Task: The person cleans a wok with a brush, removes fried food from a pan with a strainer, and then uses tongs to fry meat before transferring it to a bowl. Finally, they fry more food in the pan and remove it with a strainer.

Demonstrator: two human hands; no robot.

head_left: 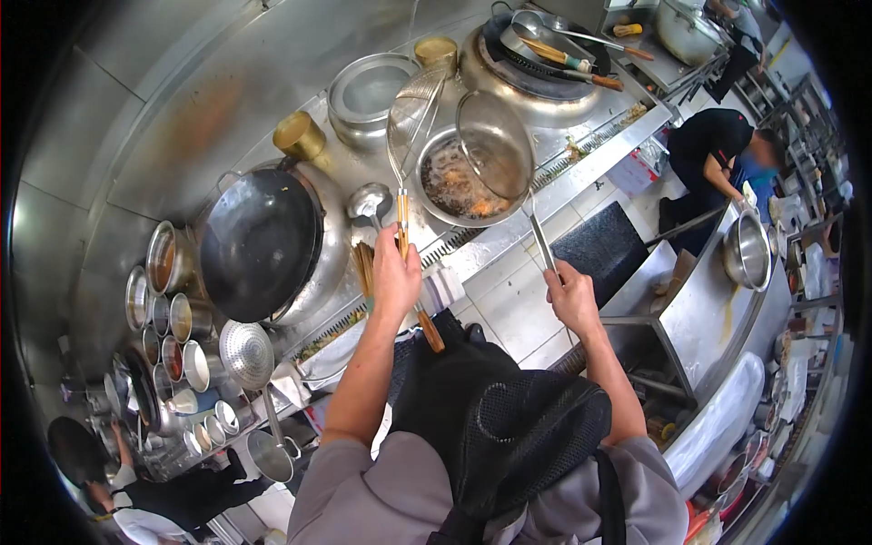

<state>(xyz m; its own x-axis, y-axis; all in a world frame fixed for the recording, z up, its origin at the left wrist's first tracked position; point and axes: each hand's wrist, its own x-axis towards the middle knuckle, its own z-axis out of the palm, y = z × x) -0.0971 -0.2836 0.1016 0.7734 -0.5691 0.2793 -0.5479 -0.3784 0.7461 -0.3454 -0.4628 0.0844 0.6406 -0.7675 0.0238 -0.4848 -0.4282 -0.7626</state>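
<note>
My left hand [397, 277] is closed round the wooden handle of a wire skimmer [416, 118], whose head is raised beside the frying pot. In my right hand [572, 295] is the metal handle of a round mesh strainer [495, 145]. The strainer's head overlaps the right part of the pot [470, 221], where brown pieces of food [459, 189] bubble in oil. Just left of my left hand lies a steel ladle [370, 202], its bowl on the stove side.
A black wok [259, 243] sits at the left, near several seasoning bowls [195, 363] and a perforated ladle [246, 354]. Behind are a lidded pot [372, 91] and another wok [536, 64]. One person [708, 159] bends at the right counter; another [173, 500] is lower left.
</note>
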